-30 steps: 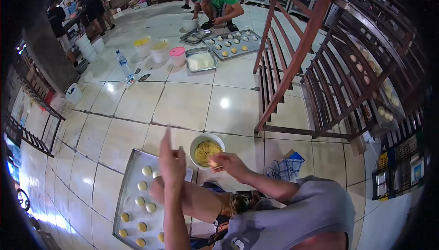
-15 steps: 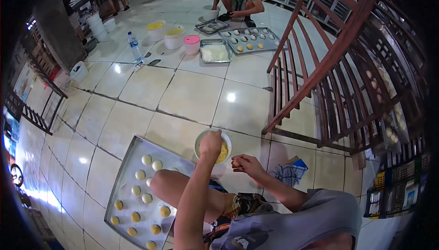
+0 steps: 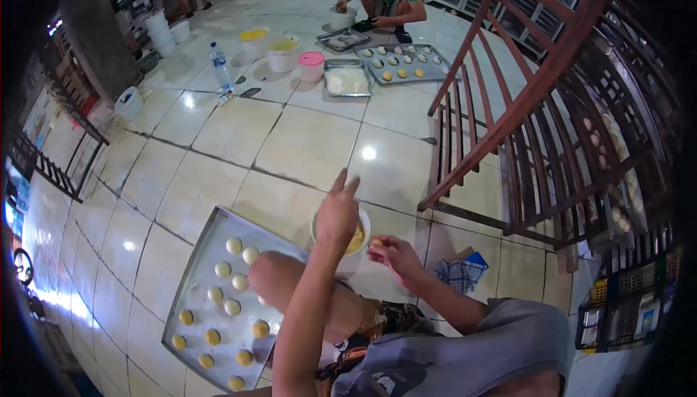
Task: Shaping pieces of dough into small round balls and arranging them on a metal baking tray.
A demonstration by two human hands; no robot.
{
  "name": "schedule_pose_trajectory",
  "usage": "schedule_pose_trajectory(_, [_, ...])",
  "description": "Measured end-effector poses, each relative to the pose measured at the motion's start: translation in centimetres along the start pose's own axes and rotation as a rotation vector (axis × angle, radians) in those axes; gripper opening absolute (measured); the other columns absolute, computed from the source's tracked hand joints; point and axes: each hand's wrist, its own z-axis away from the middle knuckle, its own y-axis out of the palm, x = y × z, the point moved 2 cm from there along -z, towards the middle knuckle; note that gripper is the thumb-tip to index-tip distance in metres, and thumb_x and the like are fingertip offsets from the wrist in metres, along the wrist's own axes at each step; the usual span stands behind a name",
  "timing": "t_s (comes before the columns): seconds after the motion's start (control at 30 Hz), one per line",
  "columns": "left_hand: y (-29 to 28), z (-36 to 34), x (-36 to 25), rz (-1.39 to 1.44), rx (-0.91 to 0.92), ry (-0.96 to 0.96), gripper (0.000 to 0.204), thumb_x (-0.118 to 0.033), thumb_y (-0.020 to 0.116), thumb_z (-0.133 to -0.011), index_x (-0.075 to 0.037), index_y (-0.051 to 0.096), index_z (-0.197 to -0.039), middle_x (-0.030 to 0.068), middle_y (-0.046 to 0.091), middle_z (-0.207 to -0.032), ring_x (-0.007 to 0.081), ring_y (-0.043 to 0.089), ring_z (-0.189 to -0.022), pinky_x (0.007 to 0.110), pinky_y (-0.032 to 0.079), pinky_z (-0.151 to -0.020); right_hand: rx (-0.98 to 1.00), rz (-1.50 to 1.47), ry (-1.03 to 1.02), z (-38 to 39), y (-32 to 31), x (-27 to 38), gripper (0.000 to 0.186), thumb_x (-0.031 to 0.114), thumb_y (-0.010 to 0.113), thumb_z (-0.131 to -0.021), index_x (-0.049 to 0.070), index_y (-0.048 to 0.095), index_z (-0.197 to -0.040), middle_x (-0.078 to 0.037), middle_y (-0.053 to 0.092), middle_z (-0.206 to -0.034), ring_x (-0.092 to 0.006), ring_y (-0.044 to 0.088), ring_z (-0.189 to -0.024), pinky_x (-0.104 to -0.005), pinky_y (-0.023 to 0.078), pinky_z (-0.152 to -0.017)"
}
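My left hand (image 3: 338, 215) is raised over a white bowl (image 3: 357, 236) of yellow filling or crumbs, partly covering it, with fingers apart and nothing visible in them. My right hand (image 3: 392, 255), at the bowl's right, has its fingers closed on a small tan dough piece (image 3: 375, 244). A metal tray (image 3: 210, 233) lies at the lower left beside my bent knee, with several pale dough balls (image 3: 222, 269) and several yellow-coated ones (image 3: 213, 337).
Wooden racks (image 3: 479, 143) stand at the right, a checked cloth (image 3: 454, 273) below. Ahead are white tubs (image 3: 283, 59), a pink-lidded tub (image 3: 311, 66), a bottle (image 3: 218, 63), trays (image 3: 406, 70) and a crouching co-worker (image 3: 396, 1). A metal frame (image 3: 51, 168) stands left.
My left hand moved right from above the tray's edge to over the bowl, and its fingers have since lifted and spread. My right hand moved slightly right, still holding a small piece.
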Motion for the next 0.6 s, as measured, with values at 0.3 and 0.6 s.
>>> schedule_pose_trajectory(0.3, [-15.6, 6.2, 1.4, 0.138, -0.486, -0.683, 0.016, -0.011, 0.069, -0.083, -0.003, 0.07, -0.096, 0.0088, 0.065, -0.072, 0.0197, 0.056, -0.059, 0.031, 0.045, -0.057, 0.286, 0.115, -0.232, -0.6, 12.0, 15.6, 0.039, 0.012, 0.064, -0.092, 0.002, 0.053, -0.128, -0.01, 0.066, -0.101, -0.0135, 0.064, -0.085, -0.0219, 0.053, -0.069])
schedule_pose_trajectory(0.6, [-11.3, 23.6, 9.3, -0.77, -0.187, -0.792, 0.031, -0.033, 0.062, -0.085, -0.006, 0.071, -0.098, 0.0163, 0.07, -0.089, 0.0334, 0.062, -0.072, 0.045, 0.05, -0.071, 0.842, 0.389, -0.141, -1.8, 23.8, 20.4, 0.034, 0.009, 0.058, -0.095, -0.003, 0.054, -0.126, -0.014, 0.064, -0.111, -0.0117, 0.064, -0.089, -0.0196, 0.053, -0.078])
